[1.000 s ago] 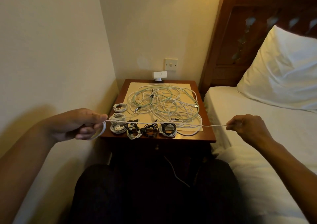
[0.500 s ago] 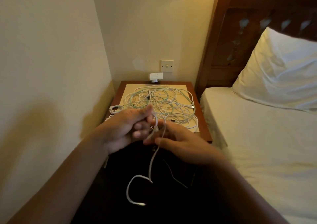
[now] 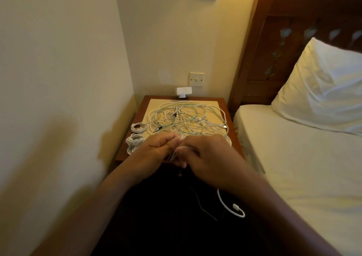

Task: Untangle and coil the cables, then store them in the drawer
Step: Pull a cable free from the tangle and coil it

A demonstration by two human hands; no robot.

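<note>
Wooden nightstand (image 3: 236, 136) in the corner by the bed (image 3: 293, 157): that is where most of your work lies. On its pale mat (image 3: 212, 106) sits the loose tangle of cables (image 3: 188, 116), white and pale green strands crossing so thickly that you cannot follow any single one. At the mat's left edge lie the coiled bundles (image 3: 137, 127) – two show clearly, and your left wrist cuts off whatever lies nearer.

Your left hand (image 3: 154, 150) and right hand (image 3: 207, 157) meet above the front edge, knuckles nearly touching. Both are smeared by motion. The left fingers are curled and pinch the white cable (image 3: 221, 201) against the thumb. The right fingers are curled inward over the same cable, though the back of the hand hides the exact hold. Its free tail drops out below your right wrist and curls up to a white plug (image 3: 236, 206) over your dark lap. A thin dark cord (image 3: 201, 206) hangs beside it – where it starts is hidden.

Your hands cover the nightstand's front, and below them it is lost in shadow.
</note>
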